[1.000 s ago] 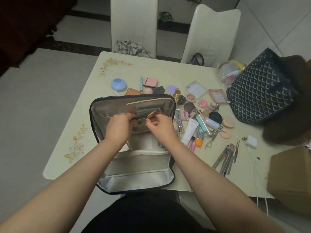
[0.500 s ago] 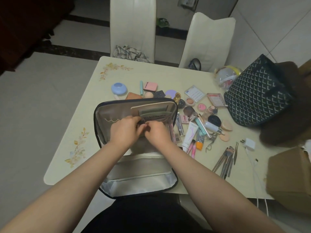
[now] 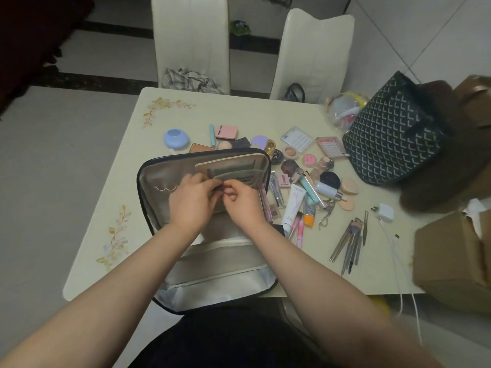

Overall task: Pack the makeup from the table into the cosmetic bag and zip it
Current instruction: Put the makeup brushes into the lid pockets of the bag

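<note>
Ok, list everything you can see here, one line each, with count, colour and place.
cosmetic bag: 1, dark outside, beige lining, lying open at the table's near edge
table: 1, cream with floral corners
makeup: many loose pieces, mixed colours, behind and right of the bag
pink compact: 1, behind the bag
blue case: 1, round, behind the bag to the left
white tube: 1, right of the bag
brushes: a bundle, grey handles, near right
charger: 1, white, cable running off the table
tote: 1, dark patterned, far right
boxes: cardboard, brown, right edge
chairs: 2, white, behind the table
left hand: at the bag's inner pocket
right hand: beside it, fingers curled
</note>
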`<state>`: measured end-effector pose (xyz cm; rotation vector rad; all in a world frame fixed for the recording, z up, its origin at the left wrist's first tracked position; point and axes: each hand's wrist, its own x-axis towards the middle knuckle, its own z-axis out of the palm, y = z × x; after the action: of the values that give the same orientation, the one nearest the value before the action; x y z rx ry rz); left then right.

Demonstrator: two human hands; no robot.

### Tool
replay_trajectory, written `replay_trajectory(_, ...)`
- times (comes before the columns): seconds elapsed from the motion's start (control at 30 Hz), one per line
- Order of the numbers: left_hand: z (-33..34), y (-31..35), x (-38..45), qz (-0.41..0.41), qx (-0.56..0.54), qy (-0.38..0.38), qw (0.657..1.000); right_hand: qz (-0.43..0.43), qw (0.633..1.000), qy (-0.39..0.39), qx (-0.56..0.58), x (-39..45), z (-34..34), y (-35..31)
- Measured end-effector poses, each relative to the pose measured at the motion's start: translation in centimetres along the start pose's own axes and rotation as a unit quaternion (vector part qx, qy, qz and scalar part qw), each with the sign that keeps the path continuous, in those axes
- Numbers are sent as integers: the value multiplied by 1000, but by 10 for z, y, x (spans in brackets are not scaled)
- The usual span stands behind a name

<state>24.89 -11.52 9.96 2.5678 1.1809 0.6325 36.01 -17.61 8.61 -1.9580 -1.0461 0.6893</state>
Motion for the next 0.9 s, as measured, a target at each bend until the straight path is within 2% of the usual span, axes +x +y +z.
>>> replay_trajectory(0.1, 2, 3, 2, -10, 0, 2, 1000, 21, 997, -66, 41, -2, -6, 8)
replay_trajectory(0.13, 3, 5, 2, -13, -1, -1, 1000, 20, 996, -66, 56, -5, -9, 10)
replay_trajectory(0.17, 5, 6, 2, -15, -2, -2, 1000, 18, 996, -38, 77, -7, -15, 13)
replay_trajectory(0.23, 7, 8, 3, -23, -2, -2, 1000, 17, 991, 86, 101, -13, -36, 20)
replay_trajectory(0.33, 10, 10, 4, -37, 6, -6, 999, 71, 958, 265, 86, -20, -81, 47)
replay_trajectory(0.43, 13, 13, 5, -53, -2, -4, 999, 190, 923, 330, 46, -23, -114, 98)
replay_trajectory(0.53, 16, 15, 5, -66, -6, 0, 998, 324, 891, 318, -8, -38, -136, 148)
replay_trajectory(0.6, 16, 17, 4, -77, 1, -1, 997, 383, 877, 286, -50, -52, -145, 176)
replay_trajectory(0.9, 20, 25, -2, -94, 28, 20, 995, 470, 844, 252, -64, -68, -159, 212)
